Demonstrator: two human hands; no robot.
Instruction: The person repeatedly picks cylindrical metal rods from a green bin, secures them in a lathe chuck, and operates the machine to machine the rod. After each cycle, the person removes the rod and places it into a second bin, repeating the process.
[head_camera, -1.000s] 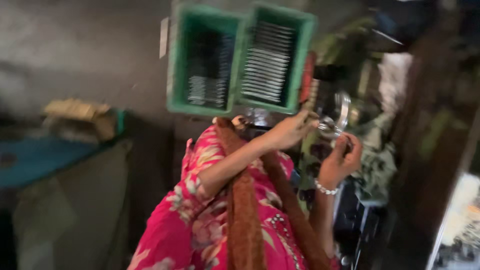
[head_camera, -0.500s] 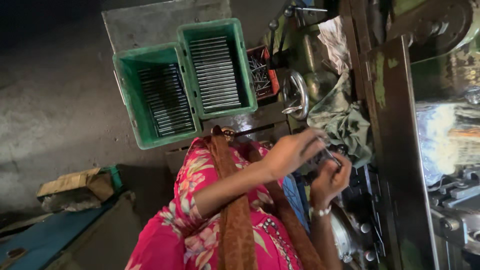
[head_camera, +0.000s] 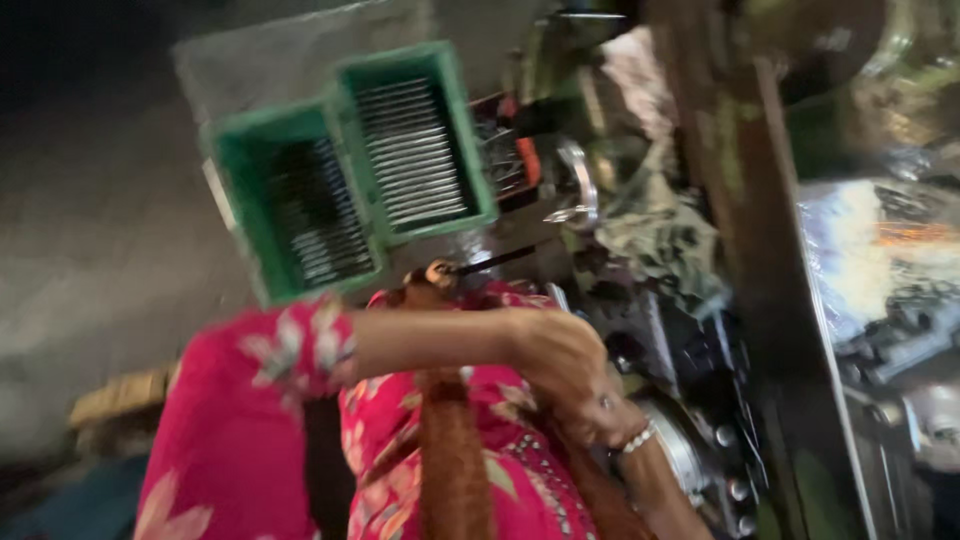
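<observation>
Pink floral cloth fills the near part of the view: my sleeve and the front of my dress, with a brown-orange scarf hanging down over it. My left hand reaches across my body to the right, its back towards me and its fingers curled, and it lies over my right hand, which wears a pale beaded bracelet at the wrist. The two hands touch, low beside a dark metal machine. The picture is blurred, and I cannot tell whether my fingers close on anything or what lies under them. Just past my hands a crumpled greenish rag lies on the machine. Beyond it a shiny metal handwheel stands on edge. Farthest off, up and to the left, two green plastic crates sit side by side, touching, each filled with rows of thin metal rods.
</observation>
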